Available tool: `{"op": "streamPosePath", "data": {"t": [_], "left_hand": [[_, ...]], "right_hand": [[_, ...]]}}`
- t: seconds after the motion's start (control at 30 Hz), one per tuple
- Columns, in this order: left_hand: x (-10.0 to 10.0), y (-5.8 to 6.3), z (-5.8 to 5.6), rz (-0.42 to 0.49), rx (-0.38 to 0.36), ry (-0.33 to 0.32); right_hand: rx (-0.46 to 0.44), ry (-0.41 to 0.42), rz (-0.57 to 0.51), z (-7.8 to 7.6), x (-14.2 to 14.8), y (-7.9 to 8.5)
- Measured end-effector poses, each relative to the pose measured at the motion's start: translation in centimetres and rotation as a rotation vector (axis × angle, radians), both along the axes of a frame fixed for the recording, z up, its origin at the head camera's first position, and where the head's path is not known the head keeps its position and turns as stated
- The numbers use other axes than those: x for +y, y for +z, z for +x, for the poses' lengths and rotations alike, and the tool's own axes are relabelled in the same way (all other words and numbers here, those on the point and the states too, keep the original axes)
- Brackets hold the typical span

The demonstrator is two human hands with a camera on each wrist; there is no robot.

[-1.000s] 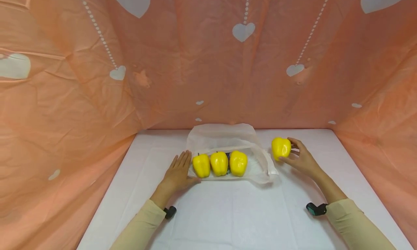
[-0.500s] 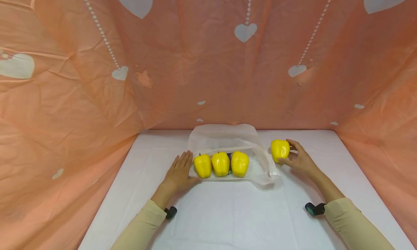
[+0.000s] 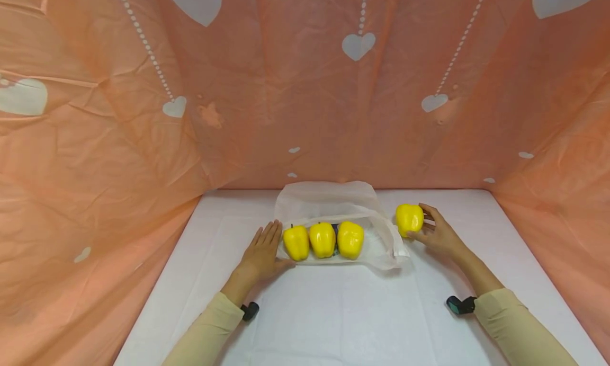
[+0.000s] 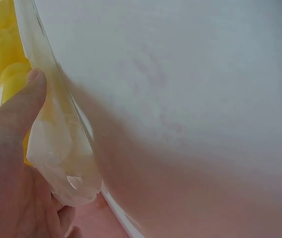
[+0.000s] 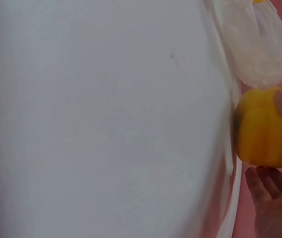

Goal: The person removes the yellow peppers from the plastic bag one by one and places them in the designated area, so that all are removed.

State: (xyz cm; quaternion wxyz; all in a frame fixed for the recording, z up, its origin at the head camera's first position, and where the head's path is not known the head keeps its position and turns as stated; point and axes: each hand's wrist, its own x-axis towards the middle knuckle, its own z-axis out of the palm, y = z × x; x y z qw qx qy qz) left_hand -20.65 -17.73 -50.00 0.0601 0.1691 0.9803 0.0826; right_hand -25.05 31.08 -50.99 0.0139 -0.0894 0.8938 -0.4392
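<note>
Three yellow bell peppers, the left one (image 3: pixel 296 243), the middle one (image 3: pixel 322 240) and the right one (image 3: pixel 350 240), lie in a row on a thin whitish plastic bag (image 3: pixel 329 196). Flat beside the left pepper, my left hand (image 3: pixel 259 257) touches the bag's left edge, fingers straight. Its thumb (image 4: pixel 34 91) lies along the bag's near side in the left wrist view. My right hand (image 3: pixel 441 236) holds a fourth yellow bell pepper (image 3: pixel 408 219) just right of the bag's mouth, thumb and fingers around its side. Dark printing shows partly behind the peppers.
The white-covered table (image 3: pixel 343 313) carries the bag near its far edge. Behind and on both sides hangs an orange-pink sheet (image 3: pixel 295 101) with white hearts. A dark camera (image 3: pixel 250 310) sits on the left wrist, another (image 3: pixel 460 305) on the right.
The right hand has come slightly toward the bag with its bell pepper. The left hand and the three peppers stay in place; the head view has shifted a little.
</note>
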Motion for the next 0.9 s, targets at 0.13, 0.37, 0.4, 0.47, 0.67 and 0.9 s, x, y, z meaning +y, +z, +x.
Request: {"op": "streamPosePath", "data": {"t": [0.13,0.37,0.4,0.47,0.67,0.9], "left_hand": [[0.0,0.0,-0.1,-0.002,0.0,-0.004],[0.1,0.0,-0.2,-0.013,-0.021,-0.001],[0.1,0.0,-0.2,-0.016,-0.025,0.0],[0.1,0.0,-0.2,-0.008,-0.021,0.001],[0.2,0.2,0.0,-0.003,-0.016,-0.007],[0.2,0.2,0.1,-0.007,-0.01,-0.01]], "right_hand": [[-0.017,0.006,0.005,0.2,0.2,0.1],[-0.016,0.006,0.011,0.3,0.4,0.3],[-0.008,0.007,0.011,0.3,0.4,0.4],[0.014,0.012,0.013,0.5,0.3,0.7],[0.127,0.024,0.053,1.0,0.0,1.5],[0.262,0.049,0.077,1.3,-0.9,2.2]]}}
